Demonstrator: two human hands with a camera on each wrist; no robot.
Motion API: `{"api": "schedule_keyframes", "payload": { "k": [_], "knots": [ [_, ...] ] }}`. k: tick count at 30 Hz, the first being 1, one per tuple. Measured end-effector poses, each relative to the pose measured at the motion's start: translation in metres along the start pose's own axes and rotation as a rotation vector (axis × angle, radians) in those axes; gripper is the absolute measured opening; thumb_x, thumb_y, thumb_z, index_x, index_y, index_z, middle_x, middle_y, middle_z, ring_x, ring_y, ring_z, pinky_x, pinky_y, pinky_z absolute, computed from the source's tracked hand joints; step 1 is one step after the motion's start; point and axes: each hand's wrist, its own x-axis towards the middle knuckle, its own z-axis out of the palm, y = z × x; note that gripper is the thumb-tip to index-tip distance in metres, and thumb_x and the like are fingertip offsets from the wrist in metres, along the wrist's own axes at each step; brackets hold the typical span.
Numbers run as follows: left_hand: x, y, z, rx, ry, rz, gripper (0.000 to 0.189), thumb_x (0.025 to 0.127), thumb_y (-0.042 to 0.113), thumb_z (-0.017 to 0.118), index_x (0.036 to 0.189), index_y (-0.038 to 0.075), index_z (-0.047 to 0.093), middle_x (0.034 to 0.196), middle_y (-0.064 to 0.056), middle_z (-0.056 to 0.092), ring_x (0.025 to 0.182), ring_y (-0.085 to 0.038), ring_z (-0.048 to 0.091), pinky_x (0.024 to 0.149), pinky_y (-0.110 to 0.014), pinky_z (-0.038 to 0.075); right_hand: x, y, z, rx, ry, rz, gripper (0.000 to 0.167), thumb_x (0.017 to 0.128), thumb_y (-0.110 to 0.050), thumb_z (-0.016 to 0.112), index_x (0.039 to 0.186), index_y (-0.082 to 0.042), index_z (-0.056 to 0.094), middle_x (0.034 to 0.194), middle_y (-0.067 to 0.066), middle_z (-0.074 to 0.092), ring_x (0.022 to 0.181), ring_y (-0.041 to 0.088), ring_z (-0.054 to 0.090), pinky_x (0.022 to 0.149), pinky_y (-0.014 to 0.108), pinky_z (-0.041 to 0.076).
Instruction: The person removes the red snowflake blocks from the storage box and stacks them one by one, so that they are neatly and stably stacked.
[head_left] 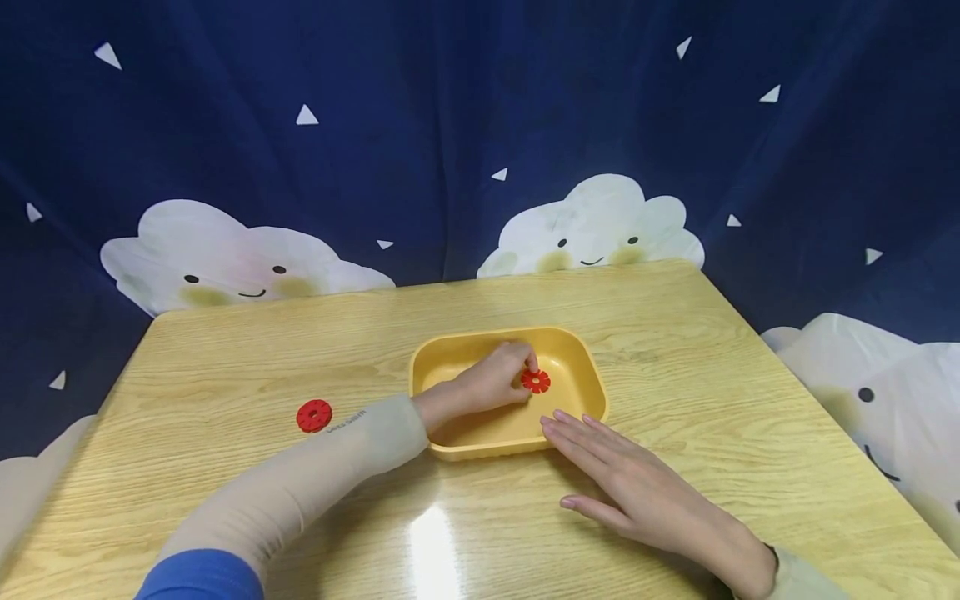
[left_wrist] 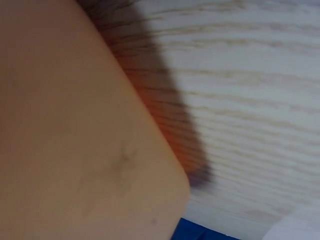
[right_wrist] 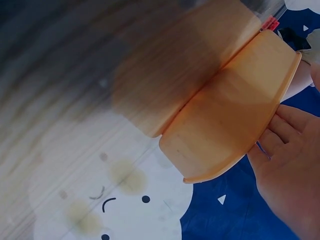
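Observation:
A yellow-orange plastic tray (head_left: 480,452) sits mid-table. Inside it my left hand (head_left: 495,382) pinches a red notched disc (head_left: 536,382) between thumb and index finger, over the tray floor. The right hand (head_left: 645,492) is flat with fingers extended, its fingertips at the tray's near right rim. From the right wrist view, the fingers of the right hand (right_wrist: 295,160) rest along the rim of the tray (right_wrist: 225,110). The left wrist view holds mostly blurred skin and tabletop, so the left fingers are hidden there.
More red notched discs (head_left: 314,415), apparently stacked, lie on the wooden table (head_left: 247,358) left of the tray, close to the left sleeve (head_left: 300,475). A dark blue curtain (head_left: 420,125) with clouds and white triangles hangs behind the table and along its right side.

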Motion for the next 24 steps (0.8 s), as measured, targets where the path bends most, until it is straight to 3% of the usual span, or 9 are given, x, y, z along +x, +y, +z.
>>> {"api": "schedule_keyframes", "payload": {
  "k": [9,17,24],
  "knots": [
    [-0.0008,0.0012,0.0012,0.031,0.006,-0.009,0.024,0.083,0.007,0.076,0.101,0.003,0.060,0.095,-0.008,0.060,0.087,-0.018,0.050,0.084,-0.028,0.043,0.0006,-0.0015,-0.0005,-0.007,-0.013,0.020,0.072,0.097,-0.041,0.059,0.154,-0.011,0.029,0.158,0.003,0.029,0.143,0.023,0.031,0.118,0.029,0.013],
    [0.0012,0.0031,0.0036,0.079,0.015,0.037,0.023,0.082,0.005,0.075,0.099,0.002,0.060,0.095,-0.007,0.060,0.089,-0.019,0.052,0.087,-0.030,0.044,0.0005,-0.0020,-0.0004,-0.010,-0.003,0.022,0.074,0.095,-0.038,0.063,0.155,-0.013,0.027,0.159,0.001,0.026,0.143,0.022,0.031,0.118,0.029,0.014],
    [0.0041,0.0056,0.0046,0.120,-0.015,0.014,0.023,0.083,0.006,0.074,0.100,0.004,0.059,0.095,-0.007,0.058,0.091,-0.019,0.049,0.084,-0.026,0.043,0.0014,-0.0019,-0.0004,-0.010,0.009,0.009,0.071,0.097,-0.041,0.059,0.154,-0.010,0.030,0.157,0.005,0.031,0.142,0.024,0.032,0.118,0.029,0.013]
  ]
}}
